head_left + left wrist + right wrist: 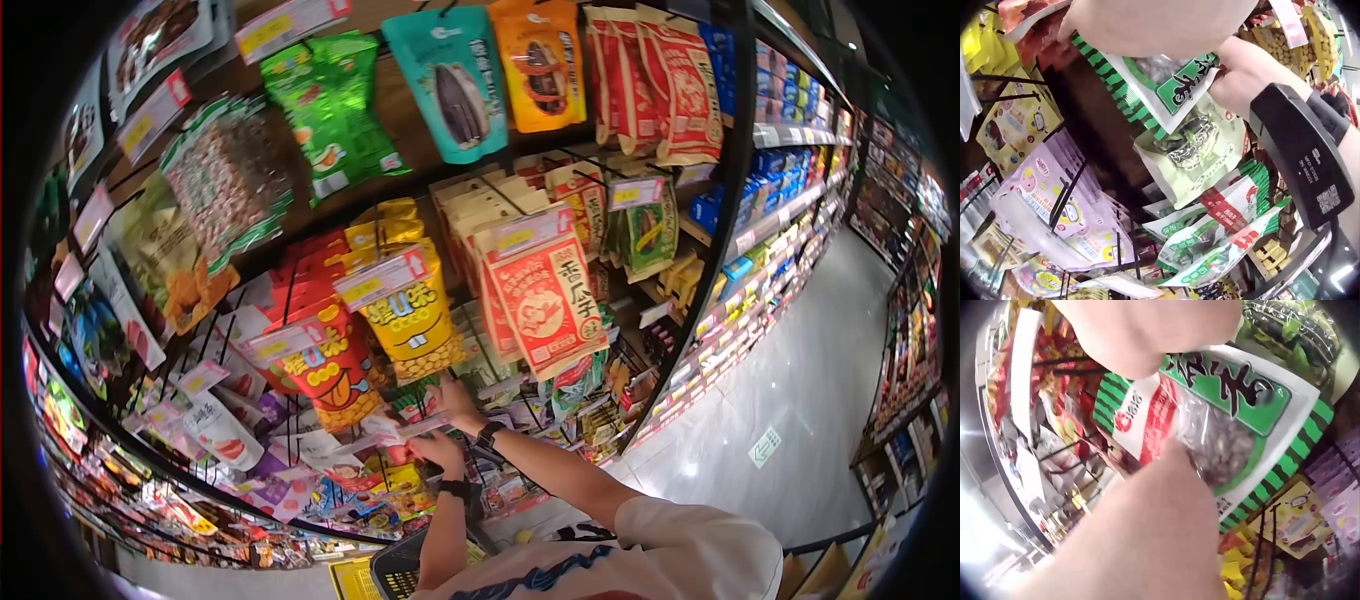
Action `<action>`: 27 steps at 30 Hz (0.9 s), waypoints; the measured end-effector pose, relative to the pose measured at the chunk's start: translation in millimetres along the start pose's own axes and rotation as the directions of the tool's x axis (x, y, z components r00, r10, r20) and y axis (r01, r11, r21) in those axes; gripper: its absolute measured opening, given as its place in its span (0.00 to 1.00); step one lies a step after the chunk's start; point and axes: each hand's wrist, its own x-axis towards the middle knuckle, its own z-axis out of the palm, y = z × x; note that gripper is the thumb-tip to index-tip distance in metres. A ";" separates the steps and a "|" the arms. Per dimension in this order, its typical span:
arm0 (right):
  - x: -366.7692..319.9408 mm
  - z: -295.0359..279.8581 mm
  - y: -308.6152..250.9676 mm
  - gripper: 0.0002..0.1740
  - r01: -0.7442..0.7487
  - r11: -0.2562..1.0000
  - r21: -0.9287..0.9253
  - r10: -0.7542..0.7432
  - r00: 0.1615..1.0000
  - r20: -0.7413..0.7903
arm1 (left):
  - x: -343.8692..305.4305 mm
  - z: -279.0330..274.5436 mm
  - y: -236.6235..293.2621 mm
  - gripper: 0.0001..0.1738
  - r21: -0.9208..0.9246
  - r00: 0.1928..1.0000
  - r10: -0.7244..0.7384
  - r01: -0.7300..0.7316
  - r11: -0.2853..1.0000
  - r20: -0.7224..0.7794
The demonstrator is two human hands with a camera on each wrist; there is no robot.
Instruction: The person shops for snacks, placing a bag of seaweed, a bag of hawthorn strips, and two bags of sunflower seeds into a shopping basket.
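A person's right hand (461,405) pinches a corner of a green-striped seed bag (1235,440); the left hand (441,454) is at the bag too, whether gripping I cannot tell; a pale green packet (1197,156) sits partly behind the bag; purple packets (1041,181) hang near it.

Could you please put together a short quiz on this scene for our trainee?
1. Multiple choice: which thing is at the right grip?
a) a glass bottle
b) the green-striped bag
c) a cardboard box

2. True or false: in the head view, the teal bag hangs directly to the picture-left of the orange bag.

3. Fill in the missing word: in the head view, the right wristband is ____ in colour.

Key: 1. b; 2. true; 3. black.
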 end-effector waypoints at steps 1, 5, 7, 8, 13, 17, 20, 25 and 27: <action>0.9 2.6 0.1 0.20 -0.032 0.999 -0.018 0.031 0.999 -0.023 | -1.2 6.2 11.0 0.26 0.040 0.998 0.032 -0.030 0.999 -0.045; -5.7 16.9 16.4 0.20 -0.037 0.997 -0.061 0.032 0.997 -0.077 | 10.0 -17.1 57.4 0.26 -0.120 0.959 -0.107 0.142 0.983 0.261; -12.2 15.9 6.8 0.20 0.012 0.999 -0.045 -0.020 0.982 -0.187 | 12.0 -17.7 51.8 0.16 -0.282 0.978 -0.052 0.110 0.953 0.203; -18.9 12.9 0.9 0.19 0.008 0.999 -0.033 -0.014 0.980 -0.198 | 10.4 -14.6 37.9 0.18 -0.278 0.979 -0.022 0.079 0.957 0.203; -53.6 1.5 -15.9 0.22 0.228 0.941 -0.251 -0.270 0.951 -0.149 | 1.0 -56.0 59.6 0.29 -0.197 0.950 -0.076 0.140 0.970 0.303; -83.3 4.6 -14.6 0.30 0.205 0.952 -0.225 -0.239 0.962 -0.134 | -23.3 -80.2 42.3 0.37 -0.135 0.869 -0.099 0.186 0.973 0.485; -117.3 -4.9 -18.8 0.35 0.206 0.936 -0.285 -0.248 0.961 -0.121 | -21.9 -123.9 51.8 0.23 -0.070 0.756 -0.153 0.254 0.965 0.636; -192.2 -52.0 0.2 0.24 0.244 0.931 -0.271 -0.209 0.966 0.152 | -60.3 -207.2 41.3 0.13 -0.130 0.707 -0.055 0.205 0.970 0.705; -228.4 -82.0 20.8 0.18 0.138 0.967 -0.215 -0.055 0.934 0.354 | -86.0 -234.7 27.8 0.12 -0.147 0.662 0.010 0.152 0.977 0.749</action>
